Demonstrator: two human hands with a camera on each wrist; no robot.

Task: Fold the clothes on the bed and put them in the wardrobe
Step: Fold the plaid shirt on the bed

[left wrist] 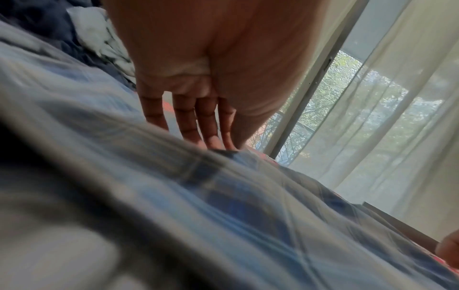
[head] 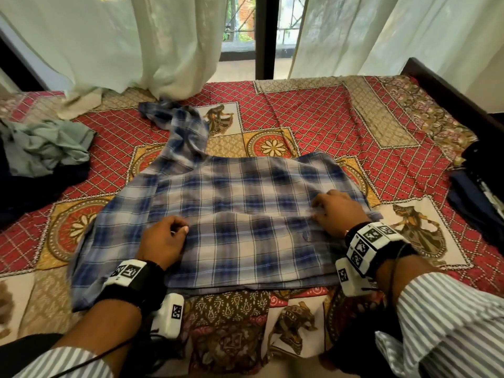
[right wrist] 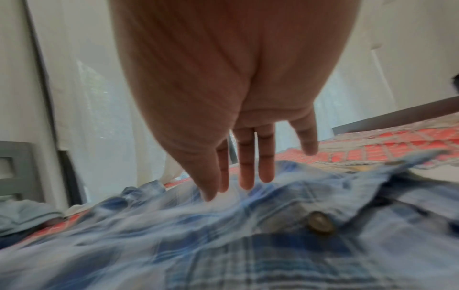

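On the patterned bedspread (head: 313,110) lies the blue plaid shirt (head: 240,203), partly folded; left hand (head: 163,241) and right hand (head: 336,211) press it with straight fingers, gripping nothing. No legible writing shows.

blue plaid shirt (head: 240,203) | partly folded, apparently | flat on bed (head: 327,110)
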